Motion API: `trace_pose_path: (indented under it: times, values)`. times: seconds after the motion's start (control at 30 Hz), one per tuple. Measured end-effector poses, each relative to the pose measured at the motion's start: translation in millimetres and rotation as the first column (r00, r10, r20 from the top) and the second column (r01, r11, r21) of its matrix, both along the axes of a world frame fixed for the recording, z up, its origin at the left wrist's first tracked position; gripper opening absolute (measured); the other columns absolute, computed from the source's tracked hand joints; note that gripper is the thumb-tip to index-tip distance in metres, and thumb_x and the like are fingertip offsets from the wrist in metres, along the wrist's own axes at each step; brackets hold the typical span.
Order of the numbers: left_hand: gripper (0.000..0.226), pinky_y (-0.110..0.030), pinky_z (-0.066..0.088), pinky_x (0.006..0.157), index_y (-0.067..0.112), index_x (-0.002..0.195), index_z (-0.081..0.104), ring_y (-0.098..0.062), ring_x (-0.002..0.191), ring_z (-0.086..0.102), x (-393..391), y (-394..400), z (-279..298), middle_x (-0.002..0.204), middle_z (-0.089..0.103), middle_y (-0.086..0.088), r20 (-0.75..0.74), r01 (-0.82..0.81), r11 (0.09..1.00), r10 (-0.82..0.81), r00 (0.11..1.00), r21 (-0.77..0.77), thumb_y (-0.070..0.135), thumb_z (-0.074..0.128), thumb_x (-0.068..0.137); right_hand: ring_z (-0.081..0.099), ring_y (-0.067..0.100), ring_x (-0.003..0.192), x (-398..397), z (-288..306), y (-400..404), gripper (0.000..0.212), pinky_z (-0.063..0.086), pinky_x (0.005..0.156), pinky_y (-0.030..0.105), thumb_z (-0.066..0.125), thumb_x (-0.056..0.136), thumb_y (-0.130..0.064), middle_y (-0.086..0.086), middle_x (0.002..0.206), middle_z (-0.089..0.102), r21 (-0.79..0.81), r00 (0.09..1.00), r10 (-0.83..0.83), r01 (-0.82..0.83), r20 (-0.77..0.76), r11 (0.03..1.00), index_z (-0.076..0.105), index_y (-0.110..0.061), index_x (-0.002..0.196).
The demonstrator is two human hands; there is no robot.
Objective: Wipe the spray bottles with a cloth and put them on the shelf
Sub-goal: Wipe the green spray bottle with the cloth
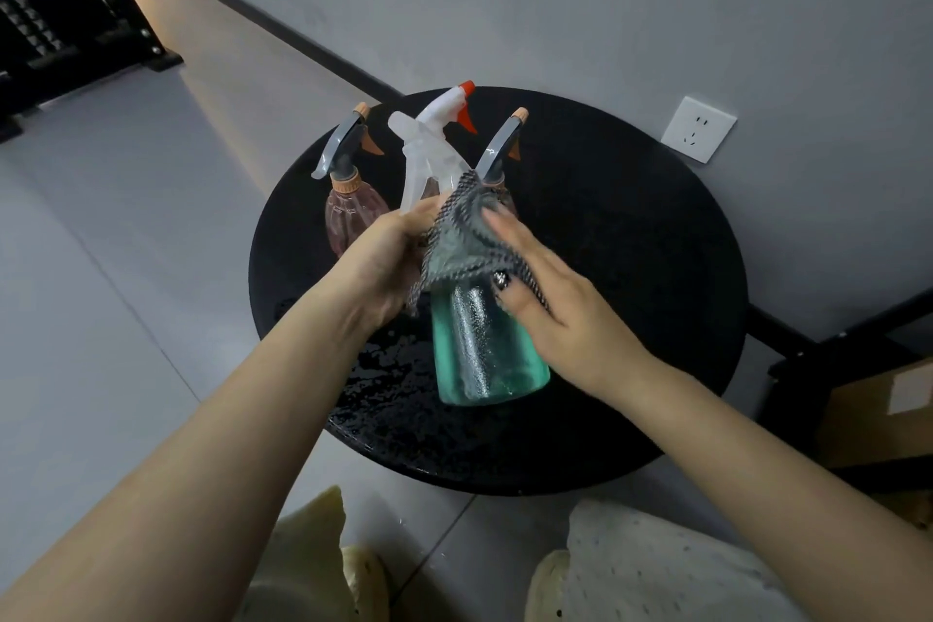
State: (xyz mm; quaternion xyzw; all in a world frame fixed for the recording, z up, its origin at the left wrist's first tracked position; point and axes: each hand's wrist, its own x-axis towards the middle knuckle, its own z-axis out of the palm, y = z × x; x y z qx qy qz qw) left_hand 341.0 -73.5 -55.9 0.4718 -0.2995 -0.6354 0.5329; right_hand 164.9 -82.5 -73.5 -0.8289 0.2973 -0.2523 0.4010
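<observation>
A teal spray bottle [484, 349] with a white trigger head and orange nozzle is held up above the round black table [631, 268]. My left hand [389, 258] grips its neck just under the trigger. My right hand [545, 303] holds a grey cloth [464, 237] wrapped over the bottle's shoulder, thumb on the bottle's front and fingers over the cloth. Two pink spray bottles with grey triggers stand behind: one at the left [348, 212], the other [500, 157] mostly hidden by the cloth and the teal bottle.
Water drops glisten on the table's near left part [383, 379]. A black shelf frame [75, 15] stands at the far left on the floor. A wall socket [699, 129] is at the right. A cardboard box [878, 414] sits low at the right edge.
</observation>
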Motion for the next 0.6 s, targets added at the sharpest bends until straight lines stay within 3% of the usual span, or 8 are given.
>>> trace_pose_path:
  times: [0.1,0.2,0.27,0.33,0.43,0.5,0.6]
  values:
    - [0.026,-0.027,0.051,0.066,0.012,0.093,0.061,-0.012,0.069,0.057,2,1,1,0.073,0.064,0.002,0.019,-0.060,0.998,0.061,0.998,-0.034,0.006,0.037,0.093,0.035,-0.002,0.133,5,-4,-1,0.055,0.028,0.113,0.029,0.046,0.088,-0.048,-0.014,0.144,0.042,0.312,0.984,-0.051,-0.006,0.172,0.950,0.031,-0.037,0.141]
    - [0.024,-0.028,0.052,0.070,0.014,0.092,0.061,-0.011,0.073,0.057,9,1,1,0.075,0.065,0.005,-0.002,-0.060,0.994,0.060,0.998,-0.091,0.010,0.038,0.094,0.053,-0.003,0.115,1,-5,1,0.044,0.041,0.097,0.018,0.058,0.085,-0.028,-0.017,0.119,0.062,0.485,0.971,-0.047,-0.075,0.234,0.871,0.046,-0.027,0.127]
    - [0.020,-0.036,0.053,0.080,0.013,0.100,0.062,-0.016,0.082,0.057,14,0,1,0.090,0.064,-0.001,0.043,-0.023,0.991,0.029,0.999,-0.130,0.020,0.047,0.089,0.059,0.003,0.110,-2,-5,4,0.041,0.047,0.093,0.022,0.061,0.080,-0.033,-0.014,0.112,0.066,0.603,0.967,-0.083,-0.082,0.241,0.793,0.051,-0.030,0.119]
    - [0.029,-0.040,0.051,0.083,0.013,0.103,0.062,-0.017,0.083,0.059,16,-2,1,0.092,0.063,-0.003,0.056,-0.030,0.988,0.039,0.998,-0.150,0.024,0.051,0.078,0.061,0.015,0.110,-4,-8,4,0.047,0.051,0.092,0.036,0.057,0.079,-0.044,-0.003,0.117,0.066,0.753,0.966,-0.147,-0.067,0.215,0.654,0.054,-0.025,0.122]
    - [0.027,-0.035,0.054,0.074,0.015,0.099,0.063,-0.012,0.079,0.063,13,-4,4,0.087,0.067,0.003,0.067,-0.034,0.971,0.051,0.996,-0.236,0.024,0.056,0.074,0.058,0.026,0.116,-6,-13,2,0.055,0.046,0.097,0.050,0.048,0.086,-0.056,0.009,0.125,0.061,0.925,0.928,-0.283,-0.133,0.242,0.355,0.053,-0.021,0.128]
    - [0.023,-0.034,0.055,0.074,0.015,0.099,0.063,-0.011,0.084,0.066,8,-5,7,0.091,0.068,0.003,0.123,-0.027,0.954,0.067,0.990,-0.300,0.023,0.055,0.078,0.059,0.031,0.114,-5,-16,0,0.055,0.044,0.097,0.052,0.043,0.089,-0.055,0.014,0.125,0.061,0.971,0.881,-0.411,-0.194,0.235,0.141,0.055,-0.018,0.128]
    - [0.027,-0.039,0.055,0.083,0.007,0.106,0.060,-0.016,0.093,0.065,0,-6,11,0.101,0.066,-0.004,0.205,-0.038,0.936,0.115,0.972,-0.349,0.023,0.052,0.086,0.060,0.035,0.110,-5,-22,-1,0.056,0.048,0.093,0.052,0.033,0.094,-0.054,0.019,0.122,0.061,0.975,0.837,-0.518,-0.222,0.178,-0.024,0.055,-0.016,0.128]
